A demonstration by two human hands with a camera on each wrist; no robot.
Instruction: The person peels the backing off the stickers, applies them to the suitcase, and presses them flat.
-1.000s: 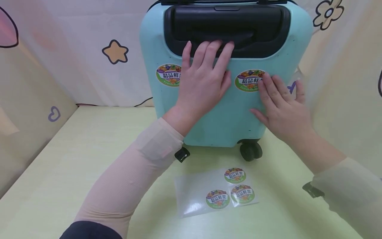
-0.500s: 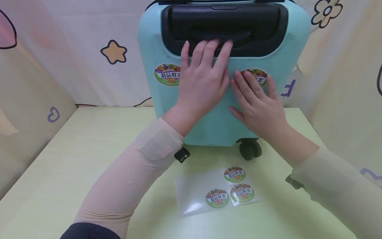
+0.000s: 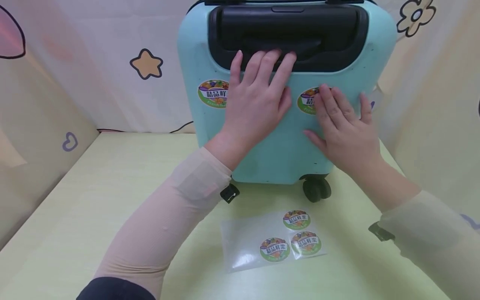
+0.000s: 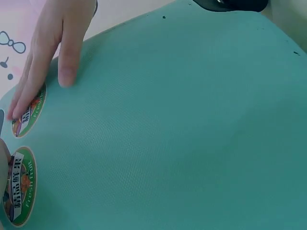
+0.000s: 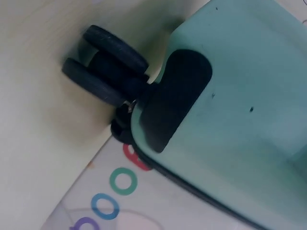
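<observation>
A blue suitcase [image 3: 270, 156] stands upright toward the back edge of the table [image 3: 112, 187]. The left hand [image 3: 256, 102], fingers spread, rests its fingertips on the lower edge of the black handle panel [image 3: 285, 29], partly covering the left sticker [image 3: 211, 93] near the suitcase's left edge. The right hand [image 3: 346, 129] lays nearly straight fingers over the right sticker [image 3: 305, 102], middle ones close together, thumb and little finger apart. Before the suitcase's bottom edge lies a clear sheet [image 3: 241, 237], three stickers toward its right edge

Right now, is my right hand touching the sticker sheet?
No, your right hand partly covers a fruit sticker on the turquoise suitcase.
</observation>
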